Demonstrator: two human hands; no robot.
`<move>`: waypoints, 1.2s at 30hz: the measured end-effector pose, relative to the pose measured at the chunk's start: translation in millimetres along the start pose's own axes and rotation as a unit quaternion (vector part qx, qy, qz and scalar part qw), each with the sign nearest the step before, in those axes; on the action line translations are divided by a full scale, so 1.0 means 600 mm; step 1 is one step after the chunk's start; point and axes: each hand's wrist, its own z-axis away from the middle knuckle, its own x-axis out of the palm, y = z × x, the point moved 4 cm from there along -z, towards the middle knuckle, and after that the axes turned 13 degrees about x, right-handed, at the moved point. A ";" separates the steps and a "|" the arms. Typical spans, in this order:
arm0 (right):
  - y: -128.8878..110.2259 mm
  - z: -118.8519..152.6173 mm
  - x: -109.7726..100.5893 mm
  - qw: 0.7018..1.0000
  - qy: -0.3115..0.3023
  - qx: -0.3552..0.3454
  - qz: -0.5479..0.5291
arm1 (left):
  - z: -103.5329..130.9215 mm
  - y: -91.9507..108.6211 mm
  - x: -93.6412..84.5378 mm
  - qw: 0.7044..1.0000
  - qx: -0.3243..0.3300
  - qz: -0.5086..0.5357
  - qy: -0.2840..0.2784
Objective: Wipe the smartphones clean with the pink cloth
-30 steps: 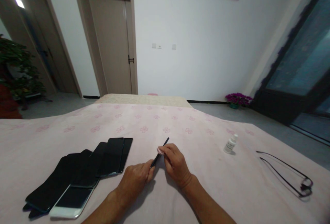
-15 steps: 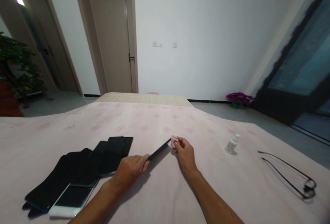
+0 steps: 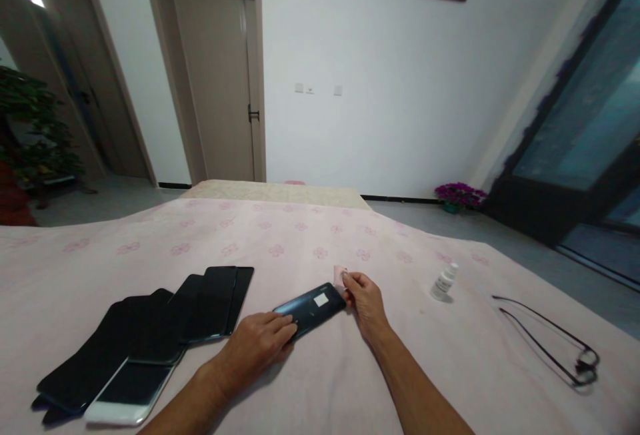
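A dark smartphone [image 3: 306, 315] is tilted so that its glossy back, with a white square sticker, faces me. My left hand [image 3: 263, 341] is closed around its left end. Pinched in my right hand [image 3: 367, 305] is a small pink cloth [image 3: 340, 276], held at the phone's far right end; whether the cloth touches the phone there I cannot tell. To the left lies an overlapping spread of several black phones [image 3: 135, 318], with a white-framed phone [image 3: 133, 391] at its near edge.
A small white bottle [image 3: 444, 281] stands upright on the pink flowered tablecloth [image 3: 320, 228], right of my hands. Farther right lie black-framed glasses [image 3: 550, 345] with their arms unfolded. Beyond the table are a door [image 3: 215, 88] and a pot of purple flowers [image 3: 459, 196].
The phone has turned from edge-on to showing its back with the sticker. My right hand keeps the cloth near its right end, and the cloth now hangs more spread out.
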 end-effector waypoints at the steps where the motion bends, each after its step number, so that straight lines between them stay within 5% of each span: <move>1: 0.001 0.001 0.001 1.000 0.003 0.000 0.011 | 0.002 -0.002 0.003 1.000 -0.012 0.004 -0.006; 5: 0.001 0.011 0.012 0.997 0.015 -0.008 0.077 | 0.005 -0.008 0.005 0.996 -0.072 0.054 -0.005; 9: -0.004 0.029 0.031 0.995 0.003 -0.012 0.101 | -0.008 -0.010 -0.004 0.964 -0.191 0.167 0.074; 16: -0.006 0.056 0.063 0.993 -0.037 -0.016 0.109 | -0.078 -0.015 0.003 0.803 -0.362 0.411 0.232; 18: -0.003 0.059 0.068 0.992 -0.048 -0.016 0.114 | -0.091 -0.017 0.007 0.780 -0.381 0.429 0.250; 25: 0.002 0.061 0.070 0.990 -0.089 -0.046 0.103 | -0.072 -0.025 0.028 0.671 -0.466 0.487 0.311; 27: 0.003 0.059 0.067 0.989 -0.085 -0.048 0.109 | -0.065 -0.029 0.025 0.665 -0.469 0.478 0.330; 31: -0.002 0.059 0.062 0.992 -0.064 -0.059 0.094 | -0.060 -0.032 0.006 0.704 -0.463 0.425 0.330; 36: -0.011 0.073 0.080 0.977 -0.140 -0.108 0.118 | -0.059 -0.032 -0.001 0.724 -0.459 0.400 0.325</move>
